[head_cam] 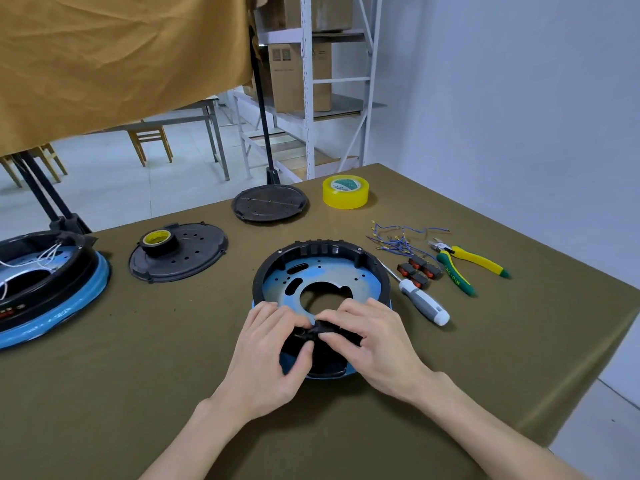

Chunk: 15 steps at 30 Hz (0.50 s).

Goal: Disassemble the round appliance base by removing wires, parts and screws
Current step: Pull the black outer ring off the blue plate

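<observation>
A round appliance base (322,268) with a black rim and a blue metal plate lies open side up in the middle of the table. At its near edge both my hands work on a small black part (320,332). My left hand (273,351) pinches that part from the left, thumb under it. My right hand (370,336) grips it from the right with curled fingers. The near rim of the base is mostly hidden under my hands. Loose blue wires (401,239) and red-and-black switches (420,270) lie to the right of the base.
A grey-handled screwdriver (420,299) and green-yellow pliers (464,265) lie at right. A yellow tape roll (345,192) and a black cover (269,202) sit behind. Another black cover (178,252) carries a small tape roll (158,241). A second blue-rimmed base (45,285) is at far left.
</observation>
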{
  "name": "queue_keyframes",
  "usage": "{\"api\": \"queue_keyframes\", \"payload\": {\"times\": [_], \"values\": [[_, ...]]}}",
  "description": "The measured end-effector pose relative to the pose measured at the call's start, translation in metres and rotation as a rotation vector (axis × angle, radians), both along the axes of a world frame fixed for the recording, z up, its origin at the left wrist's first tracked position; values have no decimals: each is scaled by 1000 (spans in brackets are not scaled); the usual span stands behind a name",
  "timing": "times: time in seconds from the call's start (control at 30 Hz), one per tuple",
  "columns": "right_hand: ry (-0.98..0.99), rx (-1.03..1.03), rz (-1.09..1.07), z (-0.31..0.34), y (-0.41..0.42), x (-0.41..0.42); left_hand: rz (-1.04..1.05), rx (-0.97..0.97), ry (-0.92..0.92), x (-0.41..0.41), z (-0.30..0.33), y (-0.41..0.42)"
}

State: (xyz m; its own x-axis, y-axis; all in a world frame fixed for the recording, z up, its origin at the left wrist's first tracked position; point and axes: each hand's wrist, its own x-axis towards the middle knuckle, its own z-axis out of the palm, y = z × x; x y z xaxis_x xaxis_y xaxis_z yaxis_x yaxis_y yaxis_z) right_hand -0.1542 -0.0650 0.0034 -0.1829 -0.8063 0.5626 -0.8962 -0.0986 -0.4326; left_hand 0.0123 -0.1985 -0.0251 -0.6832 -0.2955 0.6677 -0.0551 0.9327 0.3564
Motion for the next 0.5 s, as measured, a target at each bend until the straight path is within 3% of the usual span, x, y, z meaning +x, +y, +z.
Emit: {"api": "queue_keyframes", "payload": {"times": [0.5], "values": [[34, 75, 14, 13, 2, 2, -3, -78, -96, 2, 4, -3]]}}
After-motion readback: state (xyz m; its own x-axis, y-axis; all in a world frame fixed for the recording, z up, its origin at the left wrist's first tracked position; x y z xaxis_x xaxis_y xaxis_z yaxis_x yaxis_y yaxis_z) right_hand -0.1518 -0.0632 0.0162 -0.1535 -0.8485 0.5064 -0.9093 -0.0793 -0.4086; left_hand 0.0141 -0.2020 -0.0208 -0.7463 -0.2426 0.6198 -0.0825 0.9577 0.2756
